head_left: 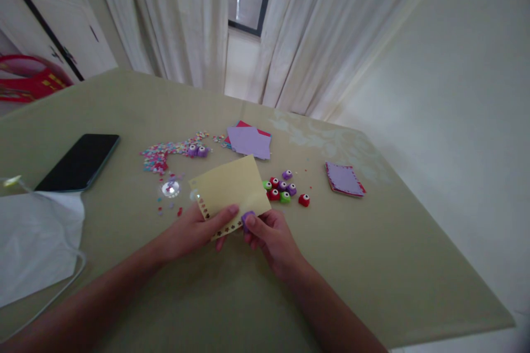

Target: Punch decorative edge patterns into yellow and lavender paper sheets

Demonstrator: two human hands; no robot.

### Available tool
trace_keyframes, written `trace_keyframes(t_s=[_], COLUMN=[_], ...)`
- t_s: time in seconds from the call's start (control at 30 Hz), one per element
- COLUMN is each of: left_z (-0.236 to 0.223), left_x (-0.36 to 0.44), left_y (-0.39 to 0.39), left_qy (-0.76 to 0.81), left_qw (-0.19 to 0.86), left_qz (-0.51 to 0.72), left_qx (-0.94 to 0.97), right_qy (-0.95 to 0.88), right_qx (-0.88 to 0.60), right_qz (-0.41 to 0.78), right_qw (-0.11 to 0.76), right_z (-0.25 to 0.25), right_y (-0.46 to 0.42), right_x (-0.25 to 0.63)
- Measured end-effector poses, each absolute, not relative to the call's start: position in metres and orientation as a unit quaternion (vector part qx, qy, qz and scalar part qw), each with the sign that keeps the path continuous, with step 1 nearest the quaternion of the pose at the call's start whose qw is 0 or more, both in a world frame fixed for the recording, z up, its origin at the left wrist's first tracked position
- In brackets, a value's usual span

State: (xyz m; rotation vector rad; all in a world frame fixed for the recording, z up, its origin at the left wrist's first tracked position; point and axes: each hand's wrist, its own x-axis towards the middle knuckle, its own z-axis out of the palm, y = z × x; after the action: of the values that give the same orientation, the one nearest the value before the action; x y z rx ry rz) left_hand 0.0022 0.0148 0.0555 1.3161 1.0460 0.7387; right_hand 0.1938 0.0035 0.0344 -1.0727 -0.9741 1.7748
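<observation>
A sheet of yellow paper [232,182] is pinched in my left hand [196,231], thumb on top. Small punched shapes run along its left and near edges. In my right hand [276,238] is a small purple craft punch [247,222], set on the paper's near edge with my thumb over it. Just beyond my right hand lies a cluster of red, green and purple punches [283,185], with a red punch [304,200] a little apart. Two more purple punches [197,150] sit beside a spread of colourful confetti [159,155].
Behind the yellow paper lies a stack of purple and red paper [250,140]. Another stack with punched edges [345,179] is at the right. A round clear piece [170,188] lies among loose confetti. At the left are a phone [80,161], a white sheet [39,245] and a cable [80,265].
</observation>
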Motion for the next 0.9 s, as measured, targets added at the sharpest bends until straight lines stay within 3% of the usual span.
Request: trace_keyframes(t_s=[0.77, 0.9], left_z=[0.049, 0.047], left_x=[0.007, 0.004], left_y=[0.012, 0.014], left_qy=[0.471, 0.496], left_qw=[0.576, 0.563], left_qz=[0.336, 0.356], left_qx=[0.577, 0.557], right_qy=[-0.393, -0.447], right_qx=[-0.427, -0.415], right_qz=[0.695, 0.700], right_qw=[0.425, 0.371], right_z=[0.039, 0.037], right_y=[-0.001, -0.001], right_x=[0.183, 0.189])
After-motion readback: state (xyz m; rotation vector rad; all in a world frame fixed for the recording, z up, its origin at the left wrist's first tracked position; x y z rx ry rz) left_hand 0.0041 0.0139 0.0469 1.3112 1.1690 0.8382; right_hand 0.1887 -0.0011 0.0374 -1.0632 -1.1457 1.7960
